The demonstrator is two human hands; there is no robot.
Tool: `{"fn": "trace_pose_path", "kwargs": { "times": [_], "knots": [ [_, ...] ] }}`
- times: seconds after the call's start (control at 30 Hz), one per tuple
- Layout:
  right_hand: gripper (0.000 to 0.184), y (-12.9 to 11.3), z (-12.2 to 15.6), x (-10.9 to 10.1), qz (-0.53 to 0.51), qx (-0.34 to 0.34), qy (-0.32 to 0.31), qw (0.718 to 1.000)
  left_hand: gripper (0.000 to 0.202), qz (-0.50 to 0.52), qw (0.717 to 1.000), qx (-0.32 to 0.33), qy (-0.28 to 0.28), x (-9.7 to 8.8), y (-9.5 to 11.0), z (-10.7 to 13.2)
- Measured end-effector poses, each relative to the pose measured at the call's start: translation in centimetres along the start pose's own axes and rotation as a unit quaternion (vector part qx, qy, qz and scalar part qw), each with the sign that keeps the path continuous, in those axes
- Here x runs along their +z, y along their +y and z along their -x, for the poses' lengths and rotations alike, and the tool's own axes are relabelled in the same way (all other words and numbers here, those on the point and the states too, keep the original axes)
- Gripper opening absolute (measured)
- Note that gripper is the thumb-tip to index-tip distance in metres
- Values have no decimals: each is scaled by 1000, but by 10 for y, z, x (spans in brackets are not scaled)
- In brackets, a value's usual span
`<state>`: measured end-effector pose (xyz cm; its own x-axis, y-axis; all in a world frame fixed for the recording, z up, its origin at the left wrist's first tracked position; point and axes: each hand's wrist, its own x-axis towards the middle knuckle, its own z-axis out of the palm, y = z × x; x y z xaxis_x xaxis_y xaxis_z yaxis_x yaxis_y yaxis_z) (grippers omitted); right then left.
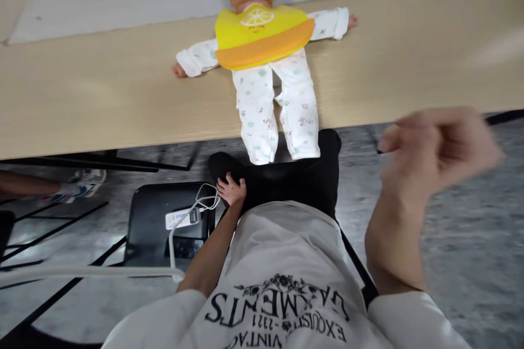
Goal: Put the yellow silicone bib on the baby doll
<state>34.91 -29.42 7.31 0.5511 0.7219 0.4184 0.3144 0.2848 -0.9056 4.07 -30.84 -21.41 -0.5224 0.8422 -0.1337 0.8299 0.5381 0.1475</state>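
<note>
Table: a pale wood-grain table (pixel 82 103) crossed the upper frame
Doll: a baby doll (pixel 256 109) in a yellow bib (pixel 262 38) lay on its back at top centre, its legs over the table's near edge
Chair: a black chair seat (pixel 147 212) at lower left held a white USB device (pixel 180 218) and a white cable (pixel 171 245)
Left hand: (pixel 231 190) released, resting on black trousers (pixel 286 185) below the doll's feet
Right hand: (pixel 434 152) raised and blurred at right of frame, fingers clenched, gripping nothing visible, well apart from the doll
</note>
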Motion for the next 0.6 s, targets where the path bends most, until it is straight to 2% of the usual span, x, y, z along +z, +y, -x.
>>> {"fn": "trace_pose_path", "kwargs": {
  "times": [0.07, 0.17, 0.3, 0.4, 0.47, 0.6],
  "knots": [
    [19, 29, -29, 23, -5, -32, -29, 999, 58, 25, 999, 43, -15, -12, -2, 2],
    [26, 80, -70, 54, -5, 14, -124, 992, 39, 128, 982, 137, -3, -41, 3, 10],
    [31, 128, -105, 88, -10, 56, -152, 987, 20, 304, 920, 241, 59, -94, 31, 18],
    [33, 143, -112, 107, 1, 60, -165, 984, 17, 382, 867, 287, 144, -135, 65, 9],
    [35, 146, -112, 112, 6, 55, -177, 983, 16, 423, 837, 297, 180, -160, 90, -8],
    [38, 148, -108, 110, 1, 49, -187, 981, 17, 432, 819, 314, 211, -197, 136, -62]
  ]
}}
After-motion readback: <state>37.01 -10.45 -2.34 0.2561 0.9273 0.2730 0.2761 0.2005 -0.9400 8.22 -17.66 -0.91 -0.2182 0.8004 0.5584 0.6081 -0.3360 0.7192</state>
